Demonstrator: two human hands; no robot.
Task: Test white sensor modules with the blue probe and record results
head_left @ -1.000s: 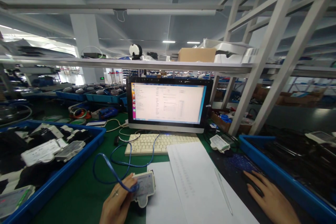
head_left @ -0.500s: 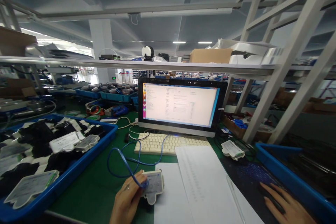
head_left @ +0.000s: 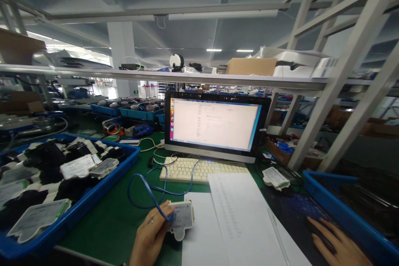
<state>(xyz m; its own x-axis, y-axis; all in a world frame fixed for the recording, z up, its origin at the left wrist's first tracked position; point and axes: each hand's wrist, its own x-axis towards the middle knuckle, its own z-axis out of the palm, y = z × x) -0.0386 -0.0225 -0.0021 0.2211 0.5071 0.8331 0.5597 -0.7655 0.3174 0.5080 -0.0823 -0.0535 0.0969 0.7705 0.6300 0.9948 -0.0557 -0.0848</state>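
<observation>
The small white box [head_left: 182, 220] is flat plastic with round corners. It sits in front of the keyboard [head_left: 199, 170], at the edge of the white papers [head_left: 237, 212]. A thin blue wire [head_left: 146, 191] loops from it toward the keyboard. The left hand [head_left: 149, 239] is closed around the box, thumb on top. Right of the keyboard, the right hand [head_left: 338, 245] lies spread flat on a dark mouse [head_left: 316, 232]. The table [head_left: 118, 220] is soft and green. Blue bins [head_left: 102, 187] sit left of the keyboard, in a big workshop.
</observation>
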